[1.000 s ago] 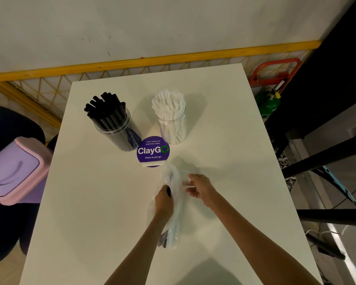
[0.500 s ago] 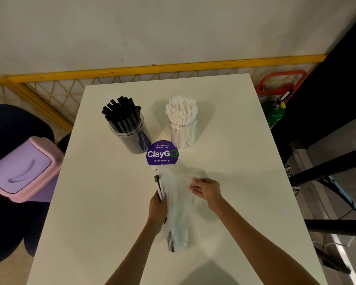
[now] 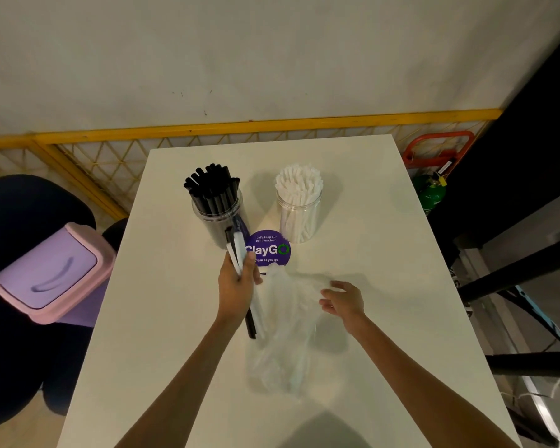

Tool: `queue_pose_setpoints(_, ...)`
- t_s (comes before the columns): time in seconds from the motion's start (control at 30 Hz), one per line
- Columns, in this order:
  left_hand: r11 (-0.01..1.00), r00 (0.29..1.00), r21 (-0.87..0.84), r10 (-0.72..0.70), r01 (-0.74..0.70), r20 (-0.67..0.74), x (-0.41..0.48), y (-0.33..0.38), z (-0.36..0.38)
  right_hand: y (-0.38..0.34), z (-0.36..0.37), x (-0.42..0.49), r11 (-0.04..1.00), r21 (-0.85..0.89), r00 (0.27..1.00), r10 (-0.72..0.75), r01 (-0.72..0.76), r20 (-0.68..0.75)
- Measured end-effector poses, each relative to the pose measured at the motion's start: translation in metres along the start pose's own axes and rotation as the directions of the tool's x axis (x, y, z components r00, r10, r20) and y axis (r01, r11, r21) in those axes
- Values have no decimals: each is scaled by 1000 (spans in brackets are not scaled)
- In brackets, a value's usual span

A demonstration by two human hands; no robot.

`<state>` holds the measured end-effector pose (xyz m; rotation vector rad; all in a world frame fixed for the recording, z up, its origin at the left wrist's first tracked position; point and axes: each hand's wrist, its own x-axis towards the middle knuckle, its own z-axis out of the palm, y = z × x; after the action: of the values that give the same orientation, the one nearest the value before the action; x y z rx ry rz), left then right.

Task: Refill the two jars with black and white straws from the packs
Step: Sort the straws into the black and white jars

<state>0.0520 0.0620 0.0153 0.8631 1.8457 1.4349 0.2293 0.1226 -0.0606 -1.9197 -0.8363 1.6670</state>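
Lilac bin point(image 3: 46, 273): pink-rimmed, left of the table.
White table point(image 3: 162, 318): pale wall and yellow rail point(image 3: 272, 126) behind.
Left hand point(image 3: 236, 286): curled round a few black and white straws point(image 3: 236, 250), beside the black-straw jar point(image 3: 217, 202).
White-straw jar point(image 3: 299, 205): upright, just right of it.
Clear pack point(image 3: 285, 334): flat, mid-table.
Right hand point(image 3: 343, 300): fingers loosely spread, perhaps touching the pack.

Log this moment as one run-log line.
left hand: grips mixed straws | right hand: fingers relaxed by plastic pack | black jar, white jar: upright
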Motion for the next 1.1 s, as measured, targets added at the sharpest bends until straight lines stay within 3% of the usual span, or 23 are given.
queue_pose_setpoints(0.13,988,988,-60,143,-140,57,24,54,-4,-6,-1,-2,967,-193,967,-199,167,-160)
queue_pose_setpoints(0.23,981,987,-184,88,-63,133,34,87,-3,-31,2,-30,934,-108,928,-353,342,-117)
queue_pose_setpoints(0.3,962,979,-264,-12,67,203,35,100,0,-54,7,-55,943,66,937,-331,325,116)
queue_pose_setpoints(0.37,912,951,-354,-104,209,292,33,108,3,-78,12,-82,971,96,881,-241,221,408)
queue_pose_setpoints(0.47,836,888,-407,-185,368,421,28,109,6,-95,22,-107,990,65,664,-132,126,736)
queue_pose_setpoints(0.53,815,853,-395,-214,424,475,26,104,10,-97,28,-116,996,70,580,-92,60,810)
queue_pose_setpoints(0.73,803,804,-323,-292,500,519,26,89,15,-94,32,-122,992,110,647,-41,-66,762)
queue_pose_setpoints(0.9,815,786,-281,-301,506,540,29,85,27,-94,30,-122,990,140,736,-84,-15,672)
queue_pose_setpoints(0.97,840,812,-267,-298,473,502,32,85,34,-95,28,-119,989,143,772,-127,48,622)
queue_pose_setpoints(1.1,963,928,-106,-205,248,310,41,91,44,-98,17,-113,974,178,830,-211,137,516)
